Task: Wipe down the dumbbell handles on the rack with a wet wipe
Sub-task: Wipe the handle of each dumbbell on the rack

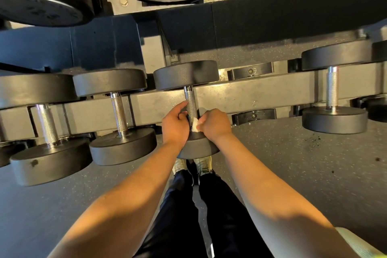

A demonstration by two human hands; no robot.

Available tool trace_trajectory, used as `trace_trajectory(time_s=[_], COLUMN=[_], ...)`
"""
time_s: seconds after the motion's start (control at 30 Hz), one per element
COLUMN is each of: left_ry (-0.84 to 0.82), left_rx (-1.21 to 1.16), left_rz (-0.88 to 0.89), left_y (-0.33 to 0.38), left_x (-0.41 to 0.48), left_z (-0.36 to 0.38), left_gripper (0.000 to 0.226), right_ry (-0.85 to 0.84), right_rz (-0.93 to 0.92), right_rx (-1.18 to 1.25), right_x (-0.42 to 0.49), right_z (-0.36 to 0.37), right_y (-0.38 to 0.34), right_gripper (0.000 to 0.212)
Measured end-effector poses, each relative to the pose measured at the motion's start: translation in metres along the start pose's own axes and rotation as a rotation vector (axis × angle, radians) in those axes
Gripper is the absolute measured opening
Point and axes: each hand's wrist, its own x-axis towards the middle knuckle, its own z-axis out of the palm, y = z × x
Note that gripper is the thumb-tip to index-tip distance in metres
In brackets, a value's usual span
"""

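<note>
Underfoot, dark speckled floor (297, 174); scuffed grey rack (251, 94) bearing dumbbells (334, 119)

Open rack rail (261, 94) right of handle (191, 100); neighbouring dumbbell (119, 114) close left.

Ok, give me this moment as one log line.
phase: wiping | target: middle dumbbell handle, on rack | right hand: pinches wet wipe at handle's near end | left hand: against handle, grip unclear

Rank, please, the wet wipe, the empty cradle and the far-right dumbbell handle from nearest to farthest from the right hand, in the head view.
1. Wet wipe: held by the right hand itself.
2. Empty cradle: just right of it, on the rack.
3. Far-right dumbbell handle: farther right still.
</note>
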Motion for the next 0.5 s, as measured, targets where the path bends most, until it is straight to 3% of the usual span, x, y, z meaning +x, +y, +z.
trace_trajectory(time_s=[0.17, 0.3, 0.5], left_ry=[-0.050, 0.035, 0.067], left_rx=[0.105, 0.026, -0.058], left_rz=[-0.054, -0.152, -0.168], left_y=[-0.010, -0.024, -0.022], left_x=[-0.019, -0.029, -0.029], left_z=[-0.006, -0.006, -0.005], left_gripper=[0.042, 0.038, 0.039], right_ry=[0.003, -0.126, -0.134], right_rz=[0.041, 0.086, 0.083], right_rx=[-0.166, -0.185, -0.121], right_x=[-0.003, 0.011, 0.017], right_z=[0.008, 0.008, 0.008], right_y=[-0.015, -0.022, -0.028], right_gripper=[0.027, 0.045, 0.041])
